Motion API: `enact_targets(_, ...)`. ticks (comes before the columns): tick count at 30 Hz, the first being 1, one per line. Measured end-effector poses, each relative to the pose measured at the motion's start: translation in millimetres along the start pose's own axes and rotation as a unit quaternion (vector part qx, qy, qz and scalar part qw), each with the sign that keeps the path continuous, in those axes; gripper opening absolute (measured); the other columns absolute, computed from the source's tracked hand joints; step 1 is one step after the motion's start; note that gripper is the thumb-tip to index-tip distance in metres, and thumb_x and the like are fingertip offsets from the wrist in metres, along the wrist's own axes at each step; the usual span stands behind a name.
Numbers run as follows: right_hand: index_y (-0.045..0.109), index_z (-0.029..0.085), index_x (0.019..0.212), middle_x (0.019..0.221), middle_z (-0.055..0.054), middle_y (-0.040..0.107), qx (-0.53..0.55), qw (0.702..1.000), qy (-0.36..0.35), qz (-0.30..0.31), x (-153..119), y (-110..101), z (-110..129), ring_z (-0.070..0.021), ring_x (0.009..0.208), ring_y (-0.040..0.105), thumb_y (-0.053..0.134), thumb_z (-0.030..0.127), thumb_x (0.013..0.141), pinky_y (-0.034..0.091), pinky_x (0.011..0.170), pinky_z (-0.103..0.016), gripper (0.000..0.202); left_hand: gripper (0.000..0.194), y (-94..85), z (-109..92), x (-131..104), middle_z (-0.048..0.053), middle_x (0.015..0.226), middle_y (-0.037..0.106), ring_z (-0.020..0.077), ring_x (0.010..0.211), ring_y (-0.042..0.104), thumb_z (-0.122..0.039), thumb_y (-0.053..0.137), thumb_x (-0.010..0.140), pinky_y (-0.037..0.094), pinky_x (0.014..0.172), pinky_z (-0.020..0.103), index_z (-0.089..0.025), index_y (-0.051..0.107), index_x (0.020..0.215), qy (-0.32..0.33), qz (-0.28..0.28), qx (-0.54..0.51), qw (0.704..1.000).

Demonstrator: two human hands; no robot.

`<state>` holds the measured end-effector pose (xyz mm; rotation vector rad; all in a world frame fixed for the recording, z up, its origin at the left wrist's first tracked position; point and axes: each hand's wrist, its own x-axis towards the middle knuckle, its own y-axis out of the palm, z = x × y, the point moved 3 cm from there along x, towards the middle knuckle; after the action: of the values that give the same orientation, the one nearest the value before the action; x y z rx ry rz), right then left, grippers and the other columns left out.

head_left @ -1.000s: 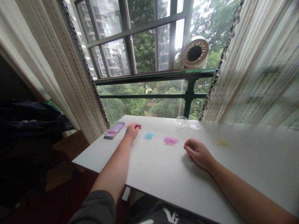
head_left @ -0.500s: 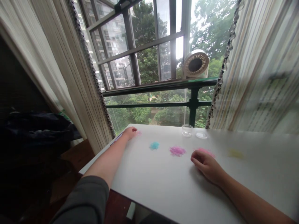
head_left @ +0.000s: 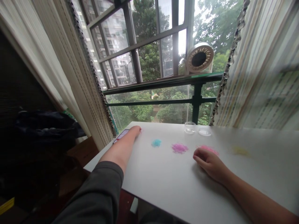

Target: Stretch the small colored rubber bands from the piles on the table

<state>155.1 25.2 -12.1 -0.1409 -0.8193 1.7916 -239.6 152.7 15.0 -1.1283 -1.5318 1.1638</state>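
Note:
My left hand (head_left: 135,131) reaches to the table's far left, its fingers bent down at a small scatter of pale pink bits (head_left: 142,130); its fingertips are mostly hidden. My right hand (head_left: 207,161) rests on the white table (head_left: 161,180) with curled fingers, just in front of a brighter pink pile (head_left: 208,149) that it partly covers. I see nothing held in it. Between the hands lie a blue pile (head_left: 156,142) and a purple pile (head_left: 179,148) of tiny pieces. Farther right is a blurred yellow pile (head_left: 241,151). The pieces are too small to name.
A clear round jar (head_left: 190,128) stands at the table's back, beside a clear lid (head_left: 204,132). A phone-like flat object (head_left: 121,136) lies under my left forearm. A round fan (head_left: 200,58) sits by the window rail (head_left: 163,84). Curtains (head_left: 93,124) hang at both sides.
The view has shifted slightly. My left hand has moved a little to the right over the pale pink bits, showing more of the flat object. My right hand stays by the bright pink pile.

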Motion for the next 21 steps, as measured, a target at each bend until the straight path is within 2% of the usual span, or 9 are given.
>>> enact_targets(12,0.049,0.018,0.069,0.055,0.003,0.046,-0.013,1.0,-0.007,-0.003,0.1,-0.9,-3.5,-0.0112,0.05,0.042,0.048,0.032,0.077,0.034,0.047,-0.023,0.015,0.02,-2.3,14.2,-5.0,0.004,0.088,0.069,0.019,0.084,0.06,-0.02,0.061,0.062,0.044,0.074,0.025,-0.023,0.069,0.08,0.015,-0.049,-0.037,0.998)
enact_targets(21,0.048,0.018,0.069,0.054,0.003,0.044,-0.001,1.0,-0.006,0.002,0.1,0.6,-3.5,-0.0108,0.048,0.041,0.047,0.034,0.077,0.034,0.046,-0.023,0.018,0.017,-5.8,18.1,-6.7,0.003,0.067,0.067,0.0155,0.063,0.061,-0.019,0.059,0.066,0.045,0.065,0.024,-0.019,0.067,0.081,0.014,-0.03,-0.085,0.996)
